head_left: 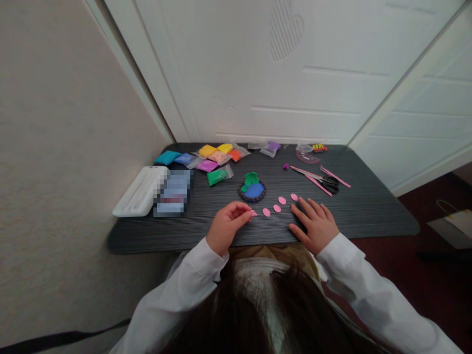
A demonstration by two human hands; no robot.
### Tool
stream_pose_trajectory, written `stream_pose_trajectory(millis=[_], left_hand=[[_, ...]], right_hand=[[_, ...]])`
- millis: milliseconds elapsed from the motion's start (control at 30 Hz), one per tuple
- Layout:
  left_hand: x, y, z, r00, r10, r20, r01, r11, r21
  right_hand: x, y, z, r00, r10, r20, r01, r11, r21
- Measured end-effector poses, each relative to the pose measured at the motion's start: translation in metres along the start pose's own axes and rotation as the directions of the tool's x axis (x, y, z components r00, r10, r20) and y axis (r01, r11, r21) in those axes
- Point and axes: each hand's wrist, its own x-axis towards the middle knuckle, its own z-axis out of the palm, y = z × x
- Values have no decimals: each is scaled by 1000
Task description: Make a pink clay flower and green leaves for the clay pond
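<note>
Between the thumb and fingers of my left hand (230,222) is a small piece of pink clay (253,213). My right hand (313,221) rests on the table with its fingers spread, the fingertips beside the nearest flat pink clay disc (294,197). More such discs lie in a slanting row between my hands, among them one pink disc (266,212) close to my left fingertips. Just beyond my left hand sits a small round clay piece with a blue middle (255,190), a dark beaded rim and green leaf shapes (251,178) on its far left side.
Bags of coloured clay (208,151) lie along the back left, with a green bag (217,176) nearer. A white tray (140,191) stands at the left end beside a blurred-out item (173,193). Black-handled scissors (326,183) and pink tweezers (335,176) lie at the right on the dark table (372,206).
</note>
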Motion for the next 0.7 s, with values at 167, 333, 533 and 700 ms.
stream_pose_trajectory(millis=[167,333,533,700], left_hand=[[-1,1,0,1000,-8,-7,8,1000,-10],[-1,1,-1,1000,3,2,-3,1000,-7],[-1,1,-1,1000,0,-3,0,1000,-11],[-1,2,-1,1000,-6,-11,6,1000,-8]], right_hand=[[-1,1,5,1000,-12,-18,13,1000,8],[0,3,6,999,-26,-34,27,1000,14],[-2,4,4,996,-61,-65,61,998,7],[-3,2,4,996,-48,-77,49,999,9]])
